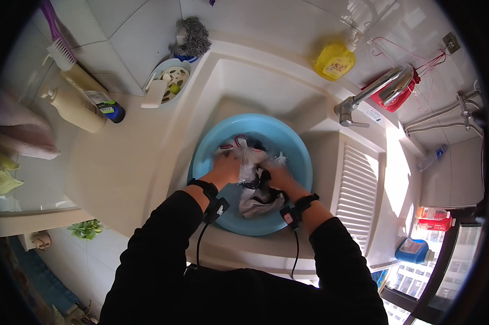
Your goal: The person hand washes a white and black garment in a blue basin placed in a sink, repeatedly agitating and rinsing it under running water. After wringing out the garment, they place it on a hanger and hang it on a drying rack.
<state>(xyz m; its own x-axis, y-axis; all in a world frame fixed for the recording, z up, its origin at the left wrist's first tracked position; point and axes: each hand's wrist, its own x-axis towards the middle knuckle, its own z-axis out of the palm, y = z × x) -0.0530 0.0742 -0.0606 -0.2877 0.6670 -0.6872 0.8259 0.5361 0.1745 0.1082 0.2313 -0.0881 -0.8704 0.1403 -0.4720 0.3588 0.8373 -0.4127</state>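
Observation:
A round light-blue plastic basin (303, 162) stands in the white laundry sink (265, 77) and holds water. Wet cloth, white with red and dark trim (248, 148), lies in the basin beside a grey-and-black wet cloth (260, 205). My left hand (227, 165) is on the white cloth at the basin's left side, its fingers blurred and partly hidden by water and fabric. On the right, my right hand (278, 175) touches the cloth near its dark part, also blurred. Whether the fingers grip the fabric cannot be told. Both wrists wear black straps with small devices.
A chrome faucet (364, 95) rises at the sink's right rear, near a yellow soap bottle (336, 61). The ribbed washboard (358, 195) adjoins the sink on the right. Pump bottles (77, 109) and a soap dish (173, 81) stand left. A blue detergent bottle (413, 250) is at lower right.

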